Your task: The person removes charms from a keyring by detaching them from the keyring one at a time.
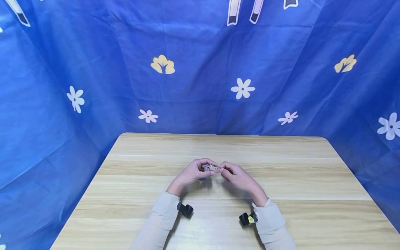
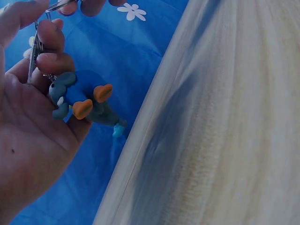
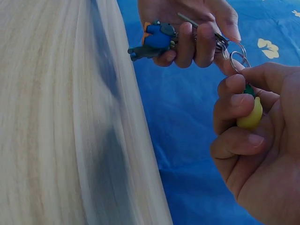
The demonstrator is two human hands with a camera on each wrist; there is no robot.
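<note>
Over the middle of the table, my left hand grips a bunch of keys, its fingers curled round the metal. From the bunch hangs an animal figure, grey with a blue body and orange feet, beside the left palm. My right hand meets the left fingertips and pinches a small metal ring between thumb and forefinger. Tucked in the curled right fingers is a yellow fruit-shaped charm with a green top. In the right wrist view the small ring overlaps a larger key ring at the left fingertips.
Both hands are above a light wood-grain table, casting shadows on it. A blue curtain with white flowers and yellow trees stands behind the table and along its sides. A black camera is strapped to each wrist.
</note>
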